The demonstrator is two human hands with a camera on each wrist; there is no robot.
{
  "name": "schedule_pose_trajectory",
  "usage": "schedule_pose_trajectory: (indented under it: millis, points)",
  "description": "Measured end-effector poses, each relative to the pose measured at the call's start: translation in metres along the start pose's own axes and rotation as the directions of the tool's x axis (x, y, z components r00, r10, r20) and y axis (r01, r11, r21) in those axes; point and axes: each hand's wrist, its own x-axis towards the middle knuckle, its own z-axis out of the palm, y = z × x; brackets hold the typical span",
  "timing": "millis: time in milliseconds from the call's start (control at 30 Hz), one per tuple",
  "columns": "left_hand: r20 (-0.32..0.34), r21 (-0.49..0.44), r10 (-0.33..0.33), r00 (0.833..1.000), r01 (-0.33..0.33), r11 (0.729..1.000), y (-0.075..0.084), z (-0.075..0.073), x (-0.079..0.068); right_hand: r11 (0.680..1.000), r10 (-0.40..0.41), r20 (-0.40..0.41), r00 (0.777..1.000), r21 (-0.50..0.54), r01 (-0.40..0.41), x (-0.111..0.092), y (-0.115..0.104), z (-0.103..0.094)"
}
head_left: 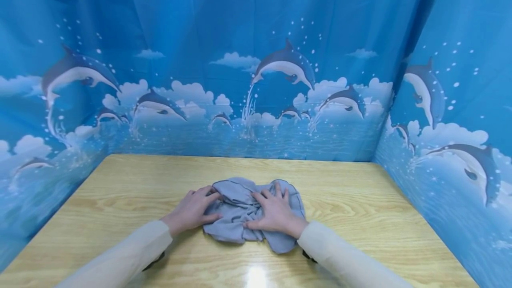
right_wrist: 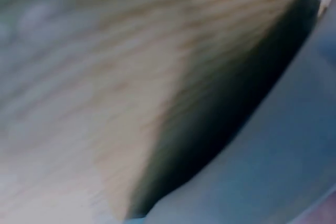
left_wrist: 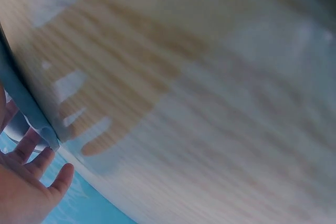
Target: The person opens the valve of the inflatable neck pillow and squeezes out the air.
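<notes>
A grey cloth (head_left: 236, 210), possibly a garment, lies crumpled on the wooden table, its folds gathered toward the middle. At its left edge is my left hand (head_left: 194, 210), with thumb and fingers apart and the tips touching the fabric. My right hand (head_left: 276, 216) rests on top of the right half, fingers spread. In the left wrist view, the fingers of the left hand (left_wrist: 29, 184) reach to the edge of the cloth (left_wrist: 21, 90). A broad, blurred stretch of cloth (right_wrist: 252, 156) fills the lower right of the right wrist view; that hand is mostly out of frame there.
The light wood table (head_left: 344, 199) extends around the cloth on all sides. Blue curtains (head_left: 224, 21) printed with dolphins and clouds stand behind it and at both sides. A bright light reflection (head_left: 256, 274) shows near the front.
</notes>
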Motion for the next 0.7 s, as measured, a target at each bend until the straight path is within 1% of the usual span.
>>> schedule_pose_trajectory:
  millis: [200, 300, 500, 700]
  points:
    - [-0.004, -0.011, 0.004, 1.000, -0.005, 1.000, -0.0005, 0.0001, -0.0008, 0.999, 0.006, 0.084, 0.996, 0.045, -0.010, 0.0002, 0.0024, -0.0034]
    - [-0.005, -0.017, 0.003, 1.000, -0.003, 1.000, -0.0001, -0.0003, -0.0004, 0.997, -0.002, 0.102, 0.995, 0.074, -0.006, 0.0009, 0.0032, -0.0050]
    - [0.002, -0.003, -0.005, 1.000, 0.005, 1.000, 0.0004, 0.0010, 0.0000, 0.998, -0.016, 0.095, 0.995, 0.068, 0.009, 0.0025, 0.0056, -0.0038]
    - [-0.037, 0.004, 0.029, 0.999, -0.029, 1.000, -0.0010, 0.0046, -0.0014, 0.998, -0.012, 0.069, 0.998, 0.066, 0.007, 0.0020, 0.0045, -0.0026]
